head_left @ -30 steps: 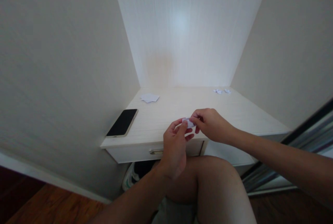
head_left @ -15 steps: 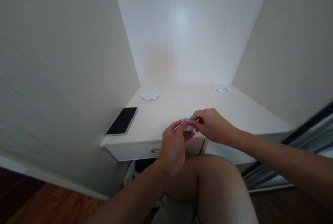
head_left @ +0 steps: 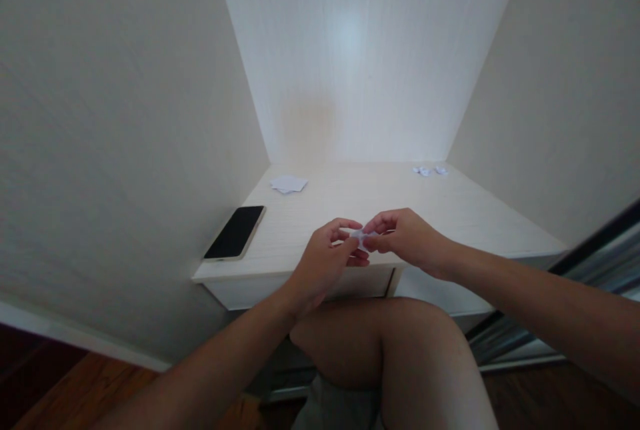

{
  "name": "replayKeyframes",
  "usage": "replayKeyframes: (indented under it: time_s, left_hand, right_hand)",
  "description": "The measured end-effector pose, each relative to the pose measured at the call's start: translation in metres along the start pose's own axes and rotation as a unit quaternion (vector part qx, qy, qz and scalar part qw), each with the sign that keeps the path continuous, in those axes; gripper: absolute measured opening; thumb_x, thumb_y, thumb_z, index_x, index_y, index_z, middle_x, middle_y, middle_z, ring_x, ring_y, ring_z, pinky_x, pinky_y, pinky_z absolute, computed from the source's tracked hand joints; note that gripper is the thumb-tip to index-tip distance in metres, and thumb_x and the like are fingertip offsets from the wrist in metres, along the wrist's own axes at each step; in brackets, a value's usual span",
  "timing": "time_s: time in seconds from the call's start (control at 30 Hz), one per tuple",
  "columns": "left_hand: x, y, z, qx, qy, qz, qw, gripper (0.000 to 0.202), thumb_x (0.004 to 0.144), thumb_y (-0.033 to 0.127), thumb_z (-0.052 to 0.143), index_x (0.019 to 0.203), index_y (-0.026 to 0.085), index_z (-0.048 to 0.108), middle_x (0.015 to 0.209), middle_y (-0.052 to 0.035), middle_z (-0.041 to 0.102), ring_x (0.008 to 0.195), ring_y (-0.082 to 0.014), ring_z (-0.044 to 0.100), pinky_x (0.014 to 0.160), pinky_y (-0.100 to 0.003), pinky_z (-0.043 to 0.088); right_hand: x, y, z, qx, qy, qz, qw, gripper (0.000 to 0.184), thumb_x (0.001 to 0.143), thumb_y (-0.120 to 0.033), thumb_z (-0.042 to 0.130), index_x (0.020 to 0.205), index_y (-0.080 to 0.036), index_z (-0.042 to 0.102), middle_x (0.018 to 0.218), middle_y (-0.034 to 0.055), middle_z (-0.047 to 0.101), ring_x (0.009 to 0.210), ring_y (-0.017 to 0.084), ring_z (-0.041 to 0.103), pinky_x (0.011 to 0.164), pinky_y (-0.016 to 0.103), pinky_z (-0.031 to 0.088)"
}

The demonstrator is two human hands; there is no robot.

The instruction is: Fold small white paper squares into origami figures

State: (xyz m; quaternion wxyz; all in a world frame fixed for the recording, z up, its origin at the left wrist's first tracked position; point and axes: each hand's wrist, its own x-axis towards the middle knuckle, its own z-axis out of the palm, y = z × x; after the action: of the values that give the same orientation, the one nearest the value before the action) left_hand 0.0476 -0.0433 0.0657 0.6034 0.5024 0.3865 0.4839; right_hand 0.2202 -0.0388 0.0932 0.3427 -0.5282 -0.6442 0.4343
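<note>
A small piece of white paper point(head_left: 361, 238), folded or creased, is between my hands above the desk's front edge. My left hand point(head_left: 330, 253) pinches its left side, the thumb on the near face and the fingers behind. From the right, my right hand point(head_left: 403, 237) grips the other side between thumb and fingertips. The fingers cover much of the paper, so its exact shape is hidden. At the desk's back left lies a stack of white paper sheets point(head_left: 289, 184). Several small folded paper pieces point(head_left: 424, 171) sit at the back right.
A dark-screened tablet or large phone point(head_left: 236, 233) lies at the left edge of the white desk point(head_left: 340, 197). Panels rise at the back, left and right. Below are a drawer front and my bent legs point(head_left: 400, 350).
My left hand has turned, its wrist shifting left and its fingers spreading more around the paper. More of the paper shows. The right hand has barely moved.
</note>
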Motion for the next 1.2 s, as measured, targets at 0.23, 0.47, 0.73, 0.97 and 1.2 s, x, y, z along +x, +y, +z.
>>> replayKeyframes:
  time_s: [0.23, 0.47, 0.73, 0.97, 1.2]
  left_hand:
    - [0.002, 0.003, 0.002, -0.016, -0.005, -0.020, 1.000, 0.012, 0.077, 0.017, 0.072, 0.089, 0.015, 0.070, 0.078, -0.0088, 0.074, 0.069, -0.0180, 0.070, 0.067, -0.031, 0.058]
    - [-0.002, -0.001, 0.002, -0.049, -0.009, -0.070, 0.996, 0.014, 0.077, 0.017, 0.072, 0.090, 0.015, 0.069, 0.081, -0.0085, 0.073, 0.070, -0.0161, 0.067, 0.066, -0.028, 0.054]
    - [-0.006, 0.015, -0.026, 0.081, -0.151, 0.038, 0.985, 0.023, 0.084, 0.030, 0.075, 0.104, 0.019, 0.075, 0.089, -0.0090, 0.076, 0.077, -0.0187, 0.071, 0.076, -0.031, 0.057]
    - [-0.004, 0.067, -0.038, 0.358, -0.257, 0.207, 0.873, 0.014, 0.093, 0.025, 0.065, 0.090, 0.024, 0.079, 0.083, -0.0033, 0.077, 0.075, -0.0161, 0.070, 0.068, -0.023, 0.051]
    - [-0.011, 0.095, -0.037, 0.384, -0.282, 0.225, 0.850, 0.012, 0.094, 0.028, 0.067, 0.089, 0.023, 0.076, 0.082, -0.0018, 0.077, 0.073, -0.0144, 0.070, 0.066, -0.020, 0.050]
  right_hand:
    - [0.003, -0.002, 0.002, 0.044, 0.002, 0.034, 0.998, 0.008, 0.074, -0.010, 0.076, 0.080, -0.014, 0.073, 0.071, 0.0015, 0.071, 0.063, 0.011, 0.061, 0.061, 0.024, 0.046]
    - [0.002, -0.002, -0.001, 0.029, -0.029, 0.047, 0.998, 0.010, 0.071, -0.011, 0.078, 0.079, -0.015, 0.076, 0.070, 0.0013, 0.072, 0.063, 0.012, 0.060, 0.063, 0.026, 0.046]
    - [-0.001, -0.010, -0.020, 0.096, -0.121, 0.062, 0.986, 0.014, 0.070, -0.019, 0.084, 0.083, -0.016, 0.079, 0.079, 0.0030, 0.075, 0.073, 0.014, 0.064, 0.071, 0.027, 0.048]
    - [-0.017, -0.034, -0.043, 0.143, -0.192, 0.065, 0.969, 0.028, 0.066, -0.024, 0.090, 0.091, -0.017, 0.080, 0.094, 0.0056, 0.079, 0.086, 0.016, 0.070, 0.086, 0.030, 0.053]
    - [-0.035, -0.040, -0.054, 0.126, -0.214, -0.042, 0.968, 0.016, 0.080, -0.028, 0.083, 0.084, -0.016, 0.073, 0.102, 0.0054, 0.075, 0.079, 0.013, 0.071, 0.075, 0.027, 0.054]
